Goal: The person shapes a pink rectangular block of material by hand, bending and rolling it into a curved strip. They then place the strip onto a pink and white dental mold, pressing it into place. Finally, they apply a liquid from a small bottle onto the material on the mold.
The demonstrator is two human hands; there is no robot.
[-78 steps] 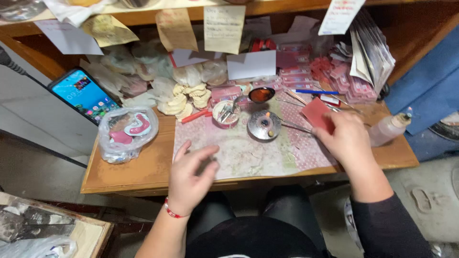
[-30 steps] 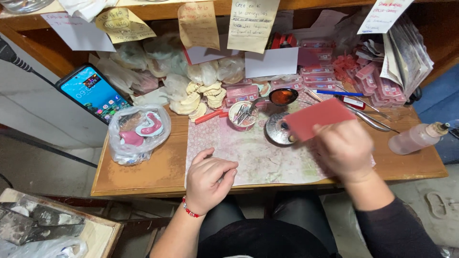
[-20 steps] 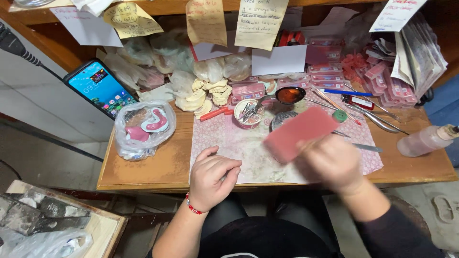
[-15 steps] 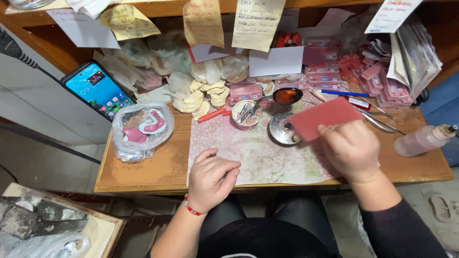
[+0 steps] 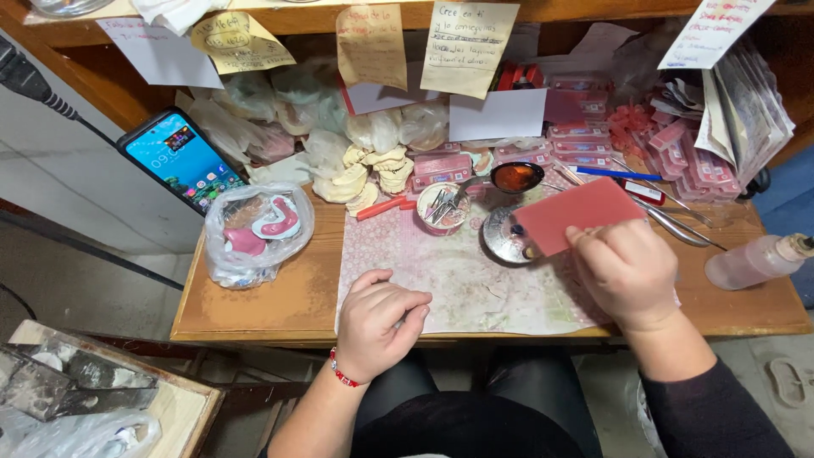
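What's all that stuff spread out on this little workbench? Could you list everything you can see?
pink sheet: one, flat, rectangular, held above the round metal dish
metal dish: one, silver, on the mat
patterned mat: one, pale pink, desk centre
small cup: one, holding thin metal tools, top of mat
spoon: one, dark reddish bowl, behind the dish
plaster casts: a cream pile, back centre
plastic bag: one, clear, pink pieces inside, left
phone: one, screen lit, leaning far left
squeeze bottle: one, clear, lying at right
pink boxes: many, back right
paper notes: several, hanging from the shelf
left hand: closed loosely, on the mat's front edge
right hand: gripping the pink sheet
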